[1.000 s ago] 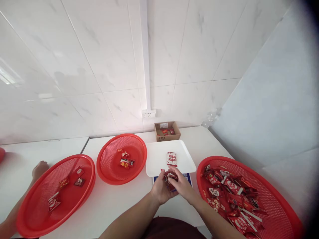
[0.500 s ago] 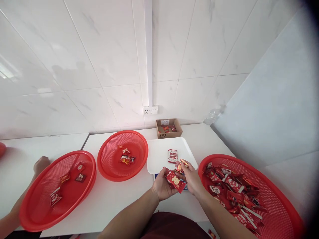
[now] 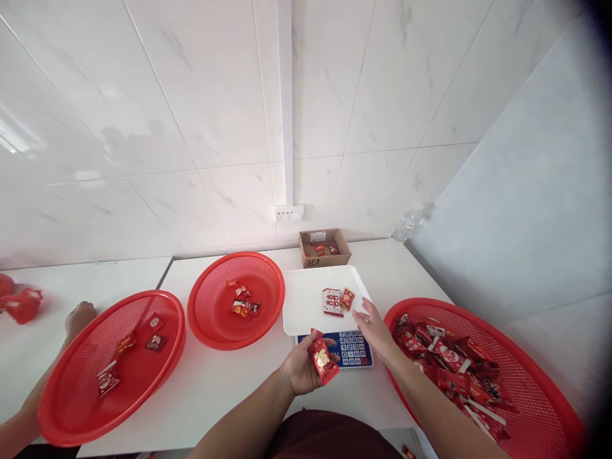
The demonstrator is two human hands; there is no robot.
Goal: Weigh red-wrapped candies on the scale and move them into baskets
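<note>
My left hand (image 3: 301, 370) is closed around a few small red candy packets (image 3: 322, 361) held just in front of the scale's blue keypad (image 3: 351, 347). My right hand (image 3: 375, 331) hovers open, fingers spread, over the right front corner of the white scale tray (image 3: 306, 306). On that tray lie a red-and-white packet (image 3: 331, 301) and a small orange-red candy (image 3: 347, 298), just beyond my right fingertips.
A big red basket (image 3: 521, 363) full of red packets sits at the right. Two red baskets (image 3: 210, 325) (image 3: 71, 408) with a few packets stand to the left. A cardboard box (image 3: 324, 248) is by the wall. Another person's hand (image 3: 79, 317) rests far left.
My right hand has set the small orange-red candy on the tray and drawn back open. My left hand has lowered with its packets, uncovering the keypad.
</note>
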